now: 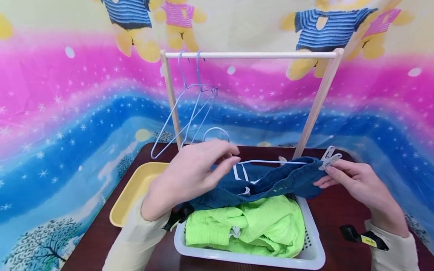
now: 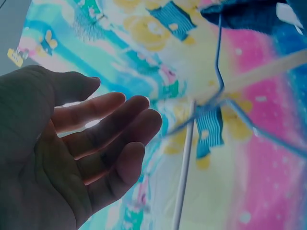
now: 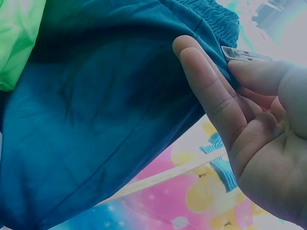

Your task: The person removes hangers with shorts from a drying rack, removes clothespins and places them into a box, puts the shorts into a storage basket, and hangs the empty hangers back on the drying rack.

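Dark blue pants (image 1: pixel 291 182) with an elastic waistband and white drawstrings hang on a light blue wire hanger (image 1: pixel 271 162), over the laundry basket. A pale plastic clothespin (image 1: pixel 329 158) sits at the right end of the waistband. My right hand (image 1: pixel 362 184) pinches the waistband corner right beside this clothespin, thumb in front. In the right wrist view two of its fingers (image 3: pixel 206 72) lie straight along the cloth. My left hand (image 1: pixel 196 169) is held over the pants' left part, near the hanger's hook. Its fingers are loosely bent and hold nothing in the left wrist view.
A white basket (image 1: pixel 315 241) holds bright green clothing (image 1: pixel 271 222). Behind it stands a wooden rack with a white rail (image 1: pixel 251 55), where light blue hangers (image 1: pixel 190 116) hang at the left. A yellow tray (image 1: pixel 118 207) lies left on the dark table (image 1: pixel 93 241).
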Demonstrator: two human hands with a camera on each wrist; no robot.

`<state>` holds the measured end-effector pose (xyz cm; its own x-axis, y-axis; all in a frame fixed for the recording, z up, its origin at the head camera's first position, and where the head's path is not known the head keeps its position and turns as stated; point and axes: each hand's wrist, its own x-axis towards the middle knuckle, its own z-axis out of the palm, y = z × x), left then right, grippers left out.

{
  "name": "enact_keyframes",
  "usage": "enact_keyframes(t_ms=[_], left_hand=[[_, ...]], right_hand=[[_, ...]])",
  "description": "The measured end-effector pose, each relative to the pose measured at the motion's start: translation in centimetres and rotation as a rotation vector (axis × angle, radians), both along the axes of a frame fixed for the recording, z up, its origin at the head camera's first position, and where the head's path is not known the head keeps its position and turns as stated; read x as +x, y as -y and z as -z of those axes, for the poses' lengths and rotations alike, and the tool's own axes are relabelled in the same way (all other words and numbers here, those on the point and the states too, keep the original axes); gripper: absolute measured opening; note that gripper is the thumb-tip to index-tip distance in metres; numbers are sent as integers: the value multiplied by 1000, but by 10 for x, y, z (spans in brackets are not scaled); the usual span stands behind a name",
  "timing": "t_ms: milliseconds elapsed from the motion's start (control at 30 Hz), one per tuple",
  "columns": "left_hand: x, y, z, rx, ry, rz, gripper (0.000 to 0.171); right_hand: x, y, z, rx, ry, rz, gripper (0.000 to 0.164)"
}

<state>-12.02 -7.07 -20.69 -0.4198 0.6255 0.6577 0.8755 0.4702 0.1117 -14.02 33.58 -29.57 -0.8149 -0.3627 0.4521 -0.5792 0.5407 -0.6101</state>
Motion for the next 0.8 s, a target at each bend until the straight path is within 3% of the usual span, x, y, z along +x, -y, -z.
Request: enact_keyframes(t_ms=[300, 633, 800], left_hand=[[-3, -37, -11, -37, -40, 74, 16], [-22, -78, -15, -56, 47, 113, 23], [-25, -100, -13, -91, 73, 111, 26]], right_hand=[[0, 1, 0, 3, -1, -9, 23], [0, 3, -1, 1, 8, -11, 23], [1, 3, 0, -1, 15, -20, 24]])
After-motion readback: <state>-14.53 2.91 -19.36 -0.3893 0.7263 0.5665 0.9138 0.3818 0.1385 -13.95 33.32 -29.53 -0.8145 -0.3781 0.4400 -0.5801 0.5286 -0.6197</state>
